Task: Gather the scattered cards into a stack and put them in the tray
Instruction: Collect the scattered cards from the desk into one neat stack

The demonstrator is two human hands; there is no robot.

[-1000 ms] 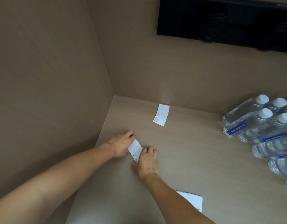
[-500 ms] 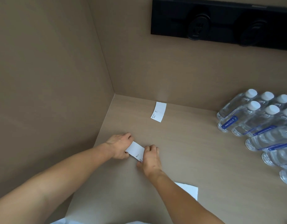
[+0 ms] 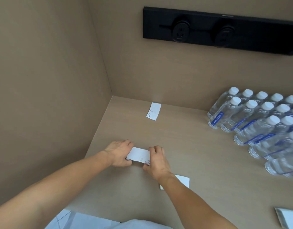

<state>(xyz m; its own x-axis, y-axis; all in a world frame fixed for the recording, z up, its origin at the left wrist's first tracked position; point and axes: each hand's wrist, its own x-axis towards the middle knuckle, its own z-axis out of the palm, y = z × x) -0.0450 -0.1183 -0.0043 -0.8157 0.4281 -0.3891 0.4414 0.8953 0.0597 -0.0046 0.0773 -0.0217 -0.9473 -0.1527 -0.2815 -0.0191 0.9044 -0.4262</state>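
While pinched at both short ends, stack (image 3: pixel 138 156) lies crosswise on the table (image 3: pixel 200 154), left hand (image 3: pixel 118 152) and right hand (image 3: pixel 156 160) clamped on it. Loose card (image 3: pixel 153 111) ahead by the wall, long axis pointing away; another (image 3: pixel 183 180) beside the right forearm. Tray not clearly seen.

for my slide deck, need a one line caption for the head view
Both hands, left and right, hold a small white card stack on the beige wooden table; another white printed card lies beyond.
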